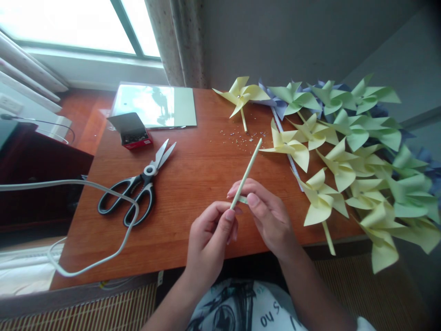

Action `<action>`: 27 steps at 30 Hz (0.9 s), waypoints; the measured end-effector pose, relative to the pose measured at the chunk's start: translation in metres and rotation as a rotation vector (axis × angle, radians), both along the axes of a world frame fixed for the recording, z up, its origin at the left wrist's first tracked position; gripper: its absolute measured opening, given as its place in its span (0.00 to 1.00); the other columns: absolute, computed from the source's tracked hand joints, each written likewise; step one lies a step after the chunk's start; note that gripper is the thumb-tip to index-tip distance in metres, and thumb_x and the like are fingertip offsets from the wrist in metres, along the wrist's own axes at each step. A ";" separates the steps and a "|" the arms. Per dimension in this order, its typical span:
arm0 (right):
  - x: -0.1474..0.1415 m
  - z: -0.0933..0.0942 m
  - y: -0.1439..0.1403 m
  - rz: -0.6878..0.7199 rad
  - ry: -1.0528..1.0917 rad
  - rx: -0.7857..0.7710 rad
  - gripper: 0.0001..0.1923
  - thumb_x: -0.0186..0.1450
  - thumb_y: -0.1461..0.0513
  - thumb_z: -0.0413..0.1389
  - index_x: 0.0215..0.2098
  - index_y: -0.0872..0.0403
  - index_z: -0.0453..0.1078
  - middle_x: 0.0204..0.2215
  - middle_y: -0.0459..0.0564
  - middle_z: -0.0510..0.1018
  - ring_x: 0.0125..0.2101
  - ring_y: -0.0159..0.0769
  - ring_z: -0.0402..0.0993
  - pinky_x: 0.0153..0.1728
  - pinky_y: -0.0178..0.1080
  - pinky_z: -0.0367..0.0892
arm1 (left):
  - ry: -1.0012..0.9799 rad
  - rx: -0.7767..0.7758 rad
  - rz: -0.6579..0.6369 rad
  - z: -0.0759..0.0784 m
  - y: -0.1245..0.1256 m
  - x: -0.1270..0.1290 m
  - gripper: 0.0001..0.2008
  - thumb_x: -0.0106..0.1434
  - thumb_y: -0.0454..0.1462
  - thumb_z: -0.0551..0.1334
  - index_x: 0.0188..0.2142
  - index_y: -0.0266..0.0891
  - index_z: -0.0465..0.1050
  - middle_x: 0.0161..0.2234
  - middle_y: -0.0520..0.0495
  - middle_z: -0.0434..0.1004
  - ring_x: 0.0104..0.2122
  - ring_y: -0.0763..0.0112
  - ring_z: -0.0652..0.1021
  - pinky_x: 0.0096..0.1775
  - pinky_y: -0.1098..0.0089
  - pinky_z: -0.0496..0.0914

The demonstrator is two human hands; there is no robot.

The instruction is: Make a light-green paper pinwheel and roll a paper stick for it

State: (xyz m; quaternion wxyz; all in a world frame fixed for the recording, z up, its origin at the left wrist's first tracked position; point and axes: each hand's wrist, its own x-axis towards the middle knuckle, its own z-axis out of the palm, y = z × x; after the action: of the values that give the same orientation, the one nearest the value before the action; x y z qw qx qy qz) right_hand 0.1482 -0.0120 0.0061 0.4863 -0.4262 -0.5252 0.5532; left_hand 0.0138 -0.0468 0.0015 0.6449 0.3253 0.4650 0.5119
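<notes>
My left hand pinches the lower end of a thin rolled pale-yellow paper stick, which slants up and to the right over the table. Close beside it, the fingers of my right hand are closed on a small pale strip that meets the stick near its lower end. Whether the strip is tape or paper I cannot tell. Some right fingers pass behind the stick. To the right lies a yellow paper pinwheel with a similar stick below it.
Black-handled scissors lie with blades apart on the wooden table. A small red box with its lid up holds tiny dark pieces. Behind are pale paper sheets. A white cable loops at left; yellow, green and purple pinwheels crowd the right.
</notes>
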 end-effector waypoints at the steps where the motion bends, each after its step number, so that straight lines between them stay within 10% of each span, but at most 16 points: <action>1: 0.000 0.000 0.000 0.003 0.017 -0.019 0.14 0.73 0.54 0.53 0.42 0.49 0.79 0.41 0.51 0.76 0.44 0.43 0.72 0.48 0.43 0.67 | -0.026 -0.011 0.002 0.000 0.000 0.000 0.10 0.68 0.42 0.65 0.35 0.37 0.77 0.21 0.54 0.67 0.21 0.76 0.65 0.24 0.74 0.58; 27: -0.002 -0.003 -0.003 0.035 0.131 -0.073 0.09 0.71 0.55 0.58 0.44 0.48 0.79 0.43 0.50 0.76 0.45 0.40 0.73 0.45 0.39 0.71 | -0.717 -0.164 -0.149 -0.006 -0.001 0.009 0.13 0.73 0.39 0.57 0.34 0.35 0.74 0.15 0.59 0.52 0.16 0.80 0.52 0.22 0.79 0.56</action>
State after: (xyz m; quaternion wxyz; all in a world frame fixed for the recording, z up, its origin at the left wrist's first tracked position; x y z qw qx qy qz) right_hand 0.1466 -0.0151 0.0035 0.4939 -0.3973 -0.4790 0.6073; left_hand 0.0227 -0.0475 -0.0044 0.8261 0.1059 0.2242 0.5060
